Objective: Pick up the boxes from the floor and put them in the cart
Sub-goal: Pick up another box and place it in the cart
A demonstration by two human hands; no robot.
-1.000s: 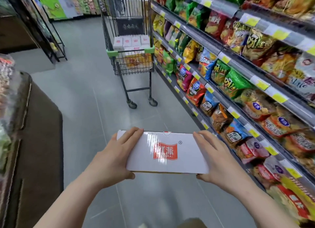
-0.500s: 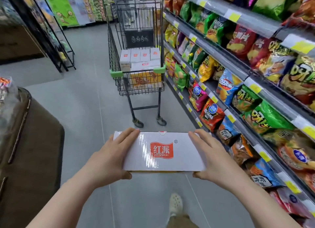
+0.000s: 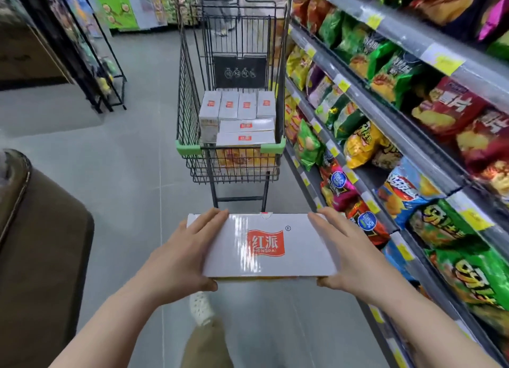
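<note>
I carry a flat white box (image 3: pixel 265 245) with a red logo, held level in front of me. My left hand (image 3: pixel 180 253) grips its left end, fingers on top and thumb underneath. My right hand (image 3: pixel 349 253) grips the right end the same way. Straight ahead stands a black wire shopping cart (image 3: pixel 190 106) with green corner bumpers. Several white boxes of the same kind (image 3: pixel 238 119) lie stacked inside it, some upright at the back, two flat in front. The cart's near edge is a short distance beyond the box I hold.
Snack shelves (image 3: pixel 385 136) full of chip bags line the right side, close to the cart and my right arm. A dark brown display unit (image 3: pixel 35 230) stands at the left. A black rack (image 3: pixel 91 64) is farther back left. Grey floor (image 3: pixel 132 152) lies between. My shoe (image 3: pixel 201 308) shows below the box.
I have walked forward, so the cart is much nearer and larger in view. Both hands keep the same hold on the box.
</note>
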